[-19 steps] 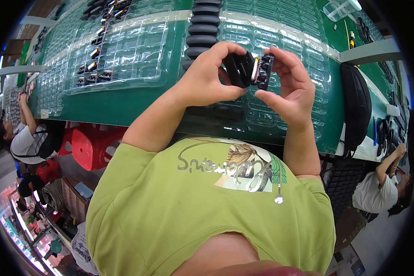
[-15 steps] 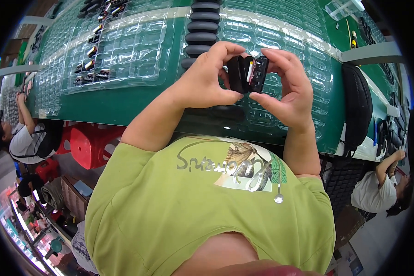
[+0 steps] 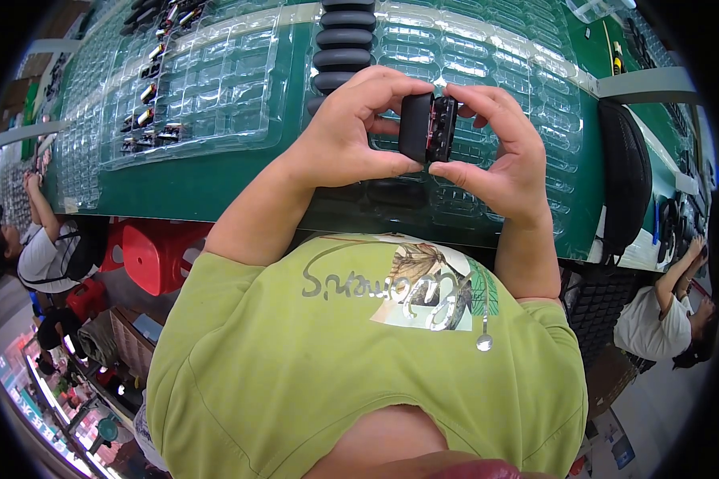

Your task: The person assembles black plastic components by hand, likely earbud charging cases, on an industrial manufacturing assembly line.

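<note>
My left hand (image 3: 351, 128) is closed around a smooth black plastic case shell (image 3: 415, 129), thumb on its near end and fingers at its far end. My right hand (image 3: 505, 152) pinches a black inner part (image 3: 445, 128) with moulded hollows the same way. The two pieces stand side by side above the bench, nearly touching, and a thin reddish strip shows between them. Whether they are joined cannot be seen. Beneath my hands lie clear plastic trays (image 3: 487, 48) with oval pockets.
A column of black rounded cases (image 3: 345, 38) runs away from me beside my left hand. Farther left, a clear tray (image 3: 240, 96) carries several small black assemblies (image 3: 148, 93). At right lies a black bag (image 3: 625, 176). A red stool (image 3: 152, 257) stands left; people work on both sides.
The shell has turned, so its smooth outer face now shows. The inner part has come closer alongside it, and the white piece seen between them earlier is now hidden.
</note>
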Motion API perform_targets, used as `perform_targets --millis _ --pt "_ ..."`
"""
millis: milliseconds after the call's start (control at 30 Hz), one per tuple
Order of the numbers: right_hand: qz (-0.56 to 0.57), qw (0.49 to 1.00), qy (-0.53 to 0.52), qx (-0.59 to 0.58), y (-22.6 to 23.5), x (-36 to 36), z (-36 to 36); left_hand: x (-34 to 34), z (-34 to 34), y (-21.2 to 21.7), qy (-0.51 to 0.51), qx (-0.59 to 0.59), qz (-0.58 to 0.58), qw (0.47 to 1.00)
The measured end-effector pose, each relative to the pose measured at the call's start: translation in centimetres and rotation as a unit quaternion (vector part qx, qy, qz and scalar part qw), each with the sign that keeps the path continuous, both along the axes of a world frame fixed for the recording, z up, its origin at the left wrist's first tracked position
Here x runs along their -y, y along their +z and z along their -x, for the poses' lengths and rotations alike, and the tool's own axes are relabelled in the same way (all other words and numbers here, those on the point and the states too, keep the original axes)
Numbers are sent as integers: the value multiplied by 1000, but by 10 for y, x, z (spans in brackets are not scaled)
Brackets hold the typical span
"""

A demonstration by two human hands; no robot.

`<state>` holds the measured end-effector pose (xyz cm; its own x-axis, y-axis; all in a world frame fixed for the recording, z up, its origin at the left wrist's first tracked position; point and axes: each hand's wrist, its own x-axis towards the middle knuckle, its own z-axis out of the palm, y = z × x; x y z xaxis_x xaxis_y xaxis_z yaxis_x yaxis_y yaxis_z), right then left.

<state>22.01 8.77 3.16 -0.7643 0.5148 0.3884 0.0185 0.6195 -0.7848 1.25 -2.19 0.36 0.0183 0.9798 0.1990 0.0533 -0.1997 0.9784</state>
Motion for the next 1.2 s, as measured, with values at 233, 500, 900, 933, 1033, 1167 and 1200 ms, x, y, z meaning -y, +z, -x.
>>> perform_targets --millis 233,500,900,933,1033,1167,1200 --pt "-26 1000 8 -1 -1 -1 -1 1 0 -1 -13 -21 8 1000" --pt "-43 999 16 -4 -1 1 1 0 -3 -2 9 -3 1 1000" --pt "-19 999 48 -13 -3 0 -4 0 1 -5 -22 -36 -49 998" --pt "-18 999 48 -14 -3 0 -3 0 2 -5 -22 -36 -48 998" --pt "28 999 30 -24 -6 1 0 -1 0 -9 -14 7 -33 999" --pt "14 999 34 -29 -6 0 -2 1 -1 -1 -8 -46 -29 998" --pt "17 999 34 -28 -5 0 -2 0 0 0 -8 -45 -26 999"
